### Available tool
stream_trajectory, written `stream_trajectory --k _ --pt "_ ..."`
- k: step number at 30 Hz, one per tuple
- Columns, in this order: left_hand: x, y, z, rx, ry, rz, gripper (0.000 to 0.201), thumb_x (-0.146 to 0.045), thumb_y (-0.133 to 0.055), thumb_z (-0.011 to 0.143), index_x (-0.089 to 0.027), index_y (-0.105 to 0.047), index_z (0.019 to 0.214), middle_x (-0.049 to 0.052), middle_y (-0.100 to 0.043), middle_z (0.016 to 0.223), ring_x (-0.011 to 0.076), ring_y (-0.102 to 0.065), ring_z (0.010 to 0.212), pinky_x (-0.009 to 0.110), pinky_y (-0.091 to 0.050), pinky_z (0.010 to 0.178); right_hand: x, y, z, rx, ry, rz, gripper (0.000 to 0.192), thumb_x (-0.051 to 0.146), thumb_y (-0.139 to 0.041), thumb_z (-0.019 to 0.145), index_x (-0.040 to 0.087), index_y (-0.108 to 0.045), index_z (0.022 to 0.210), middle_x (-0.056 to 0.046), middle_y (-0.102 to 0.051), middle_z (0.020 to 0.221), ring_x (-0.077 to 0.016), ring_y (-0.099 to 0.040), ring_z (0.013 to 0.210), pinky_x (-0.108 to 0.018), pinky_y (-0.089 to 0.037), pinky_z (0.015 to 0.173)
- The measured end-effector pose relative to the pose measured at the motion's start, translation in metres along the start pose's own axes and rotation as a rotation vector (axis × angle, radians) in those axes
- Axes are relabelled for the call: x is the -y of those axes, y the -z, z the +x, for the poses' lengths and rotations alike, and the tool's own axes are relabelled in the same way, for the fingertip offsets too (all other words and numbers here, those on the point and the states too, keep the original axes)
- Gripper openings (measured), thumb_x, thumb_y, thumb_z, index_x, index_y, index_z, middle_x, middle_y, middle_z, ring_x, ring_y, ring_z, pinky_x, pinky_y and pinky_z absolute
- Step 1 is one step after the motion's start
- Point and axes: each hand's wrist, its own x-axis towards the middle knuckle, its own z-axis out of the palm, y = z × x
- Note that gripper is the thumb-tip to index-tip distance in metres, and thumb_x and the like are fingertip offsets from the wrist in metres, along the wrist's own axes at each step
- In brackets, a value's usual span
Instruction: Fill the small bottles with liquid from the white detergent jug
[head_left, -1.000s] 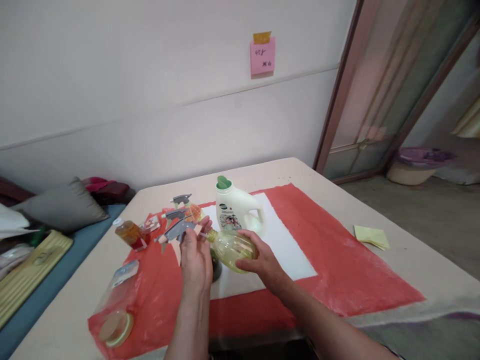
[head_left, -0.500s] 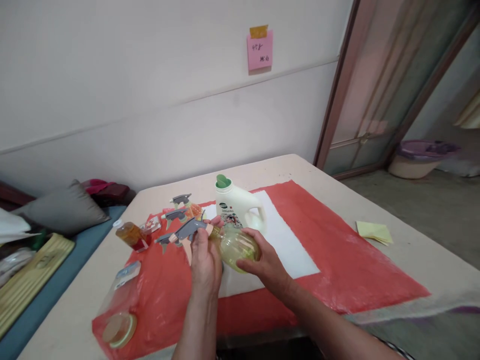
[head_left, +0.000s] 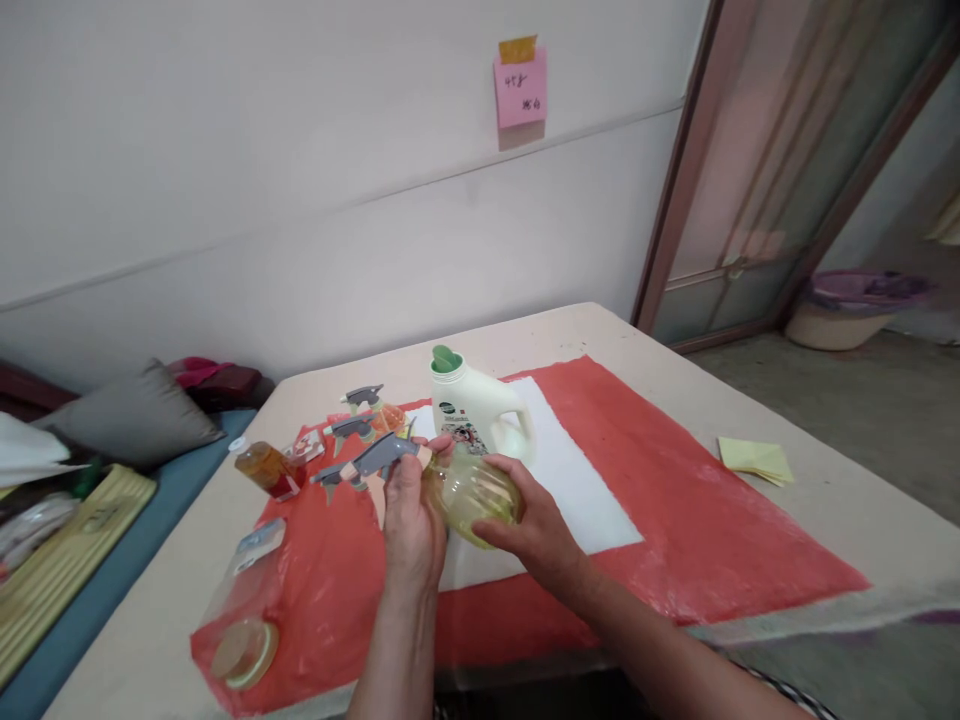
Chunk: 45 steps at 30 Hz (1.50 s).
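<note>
two hands [head_left: 417, 525] [head_left: 541, 522] around bottle [head_left: 476, 495], left fingers [head_left: 441, 441] apparently curled

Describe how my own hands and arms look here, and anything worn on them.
Your left hand and right hand are ungloved. The left forearm and right forearm look bare, with no watch or bracelet visible. By the right elbow, a strip of black-and-white patterned cloth shows, perhaps a sleeve hem. Some fingers are hidden.

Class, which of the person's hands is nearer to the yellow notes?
Right. The right hand, on the held bottle, is left of the yellow notes, across the red sheet; the left hand, at the sprayer, is farther left.
</note>
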Motion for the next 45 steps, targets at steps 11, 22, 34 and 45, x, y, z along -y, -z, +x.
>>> stream_trajectory --k 11,22,34,45 --pt "0.007 0.011 0.006 -0.032 0.009 0.017 0.03 -0.046 -0.081 0.083 -0.022 -0.069 0.097 0.001 -0.076 0.083 0.018 -0.075 0.082 0.035 -0.055 0.094 0.003 -0.021 -0.009 0.058 -0.521 0.513 0.056 0.075 -0.062 0.083 0.025 -0.057 0.11 -0.006 -0.073 0.105 -0.0201 -0.067 0.078 -0.033 -0.051 0.067" --pt "0.0 0.005 0.004 -0.102 -0.018 0.009 0.035 -0.051 -0.079 0.082 -0.017 -0.071 0.09 0.005 -0.078 0.081 0.0193 -0.075 0.074 0.034 -0.058 0.084 -0.008 -0.018 -0.016 0.088 -0.088 0.154 0.072 0.023 -0.083 0.062 0.031 -0.041 0.12 -0.001 -0.063 0.11 -0.0235 -0.064 0.098 -0.038 -0.053 0.084" --pt "-0.01 0.008 0.004 -0.02 0.064 -0.001 0.04 -0.052 -0.081 0.079 -0.017 -0.072 0.096 0.01 -0.08 0.091 0.0266 -0.077 0.096 0.043 -0.056 0.099 -0.007 -0.024 -0.02 0.131 -0.194 0.389 0.062 0.037 -0.084 0.069 0.032 -0.046 0.118 0.0 -0.065 0.112 -0.0223 -0.065 0.098 -0.038 -0.055 0.083" --pt "-0.021 0.01 -0.002 0.142 0.167 0.015 0.038 -0.05 -0.083 0.079 -0.02 -0.072 0.099 0.012 -0.079 0.104 0.0283 -0.075 0.102 0.046 -0.054 0.102 -0.009 -0.013 -0.015 0.42 -0.65 0.831 0.065 0.069 -0.071 0.074 0.021 -0.068 0.116 -0.009 -0.077 0.107 -0.0199 -0.072 0.079 -0.023 -0.049 0.061"
